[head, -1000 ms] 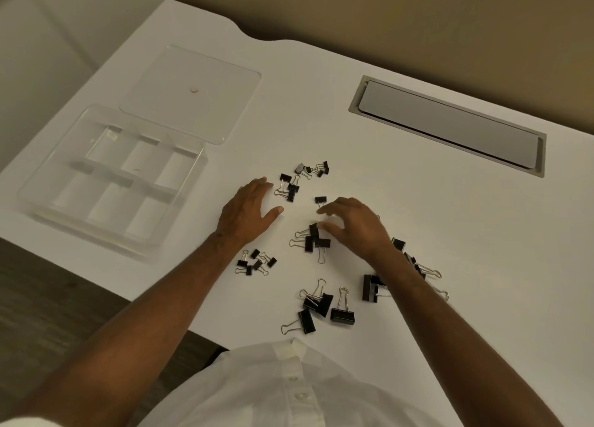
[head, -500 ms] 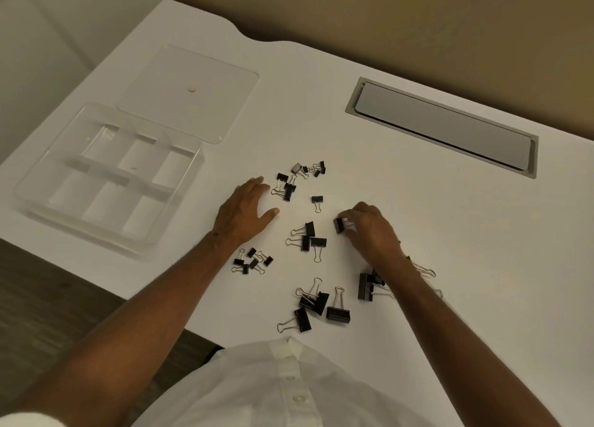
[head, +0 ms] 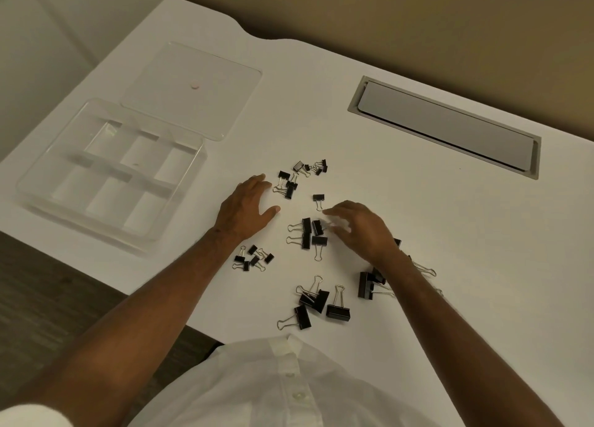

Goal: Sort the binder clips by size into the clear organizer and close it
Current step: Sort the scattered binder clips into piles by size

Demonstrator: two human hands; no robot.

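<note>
two empty hands, left hand [head: 246, 209] flat, right hand [head: 360, 229] spread, among scattered binder clips [head: 310, 233] beside open clear organizer [head: 109, 172]

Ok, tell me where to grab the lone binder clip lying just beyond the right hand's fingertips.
Pinch the lone binder clip across its black body from above; it lies flat, wire handles pointing toward the person, apart from the other clips. The right hand is closest, open above the table.

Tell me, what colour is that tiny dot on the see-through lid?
Pale pink dot, centred on the clear lid; the head view shows it.
</note>
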